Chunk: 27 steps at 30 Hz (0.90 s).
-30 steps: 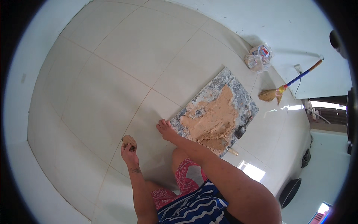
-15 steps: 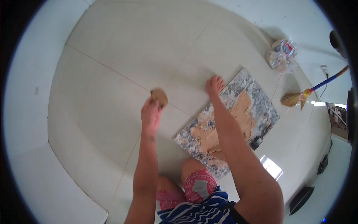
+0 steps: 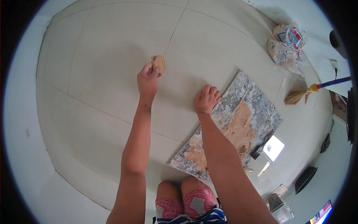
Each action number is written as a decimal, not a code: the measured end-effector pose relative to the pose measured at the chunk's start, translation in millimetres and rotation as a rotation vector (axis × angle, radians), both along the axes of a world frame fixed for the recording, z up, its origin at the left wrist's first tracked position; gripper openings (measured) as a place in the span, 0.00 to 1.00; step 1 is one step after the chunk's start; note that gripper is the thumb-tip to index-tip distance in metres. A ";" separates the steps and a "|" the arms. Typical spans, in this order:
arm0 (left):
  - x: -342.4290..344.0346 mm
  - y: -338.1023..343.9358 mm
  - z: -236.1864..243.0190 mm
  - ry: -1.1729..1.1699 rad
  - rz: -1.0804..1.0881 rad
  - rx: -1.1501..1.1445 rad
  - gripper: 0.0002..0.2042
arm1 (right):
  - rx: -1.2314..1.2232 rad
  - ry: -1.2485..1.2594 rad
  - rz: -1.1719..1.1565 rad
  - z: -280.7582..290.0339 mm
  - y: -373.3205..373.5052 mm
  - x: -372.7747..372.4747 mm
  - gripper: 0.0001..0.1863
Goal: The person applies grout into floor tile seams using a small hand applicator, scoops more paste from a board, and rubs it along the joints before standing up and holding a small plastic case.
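Note:
My left hand (image 3: 147,80) is closed round a small flat scraper (image 3: 159,65) with a yellowish edge. Beige putty coats its face, and it is held above the pale tiled floor. Close to the upper left edge of a mottled grey board (image 3: 257,89), my right hand (image 3: 207,99) is curled into a fist low over the floor. Whether anything is inside that fist is hidden. A thick, uneven layer of beige putty (image 3: 240,127) lies across the board's middle, partly behind my right forearm. A dark flat tool (image 3: 257,151) rests at the board's right edge.
Clear plastic bags (image 3: 287,46) lie by the wall at upper right. Below them is a straw broom (image 3: 298,96) with a blue handle. A black round dish-like object (image 3: 305,180) leans at the right wall, with a clear container (image 3: 281,212) lower down.
My left hand has moved up, farther from me, with the scraper. My right hand has shifted slightly left and down, its fingers now curled in. The view has shifted, showing more at lower right.

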<state>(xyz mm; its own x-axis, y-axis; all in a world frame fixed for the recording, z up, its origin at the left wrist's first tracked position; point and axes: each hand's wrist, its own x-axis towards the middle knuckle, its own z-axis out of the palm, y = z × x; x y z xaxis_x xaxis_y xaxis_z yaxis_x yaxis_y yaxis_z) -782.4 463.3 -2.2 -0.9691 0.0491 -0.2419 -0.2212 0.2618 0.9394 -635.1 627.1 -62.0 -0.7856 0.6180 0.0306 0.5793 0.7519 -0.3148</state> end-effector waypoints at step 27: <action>-152.5 107.1 6.4 0.450 -0.865 -1.014 0.14 | -0.061 -0.089 0.023 -0.5 13.0 9.4 0.11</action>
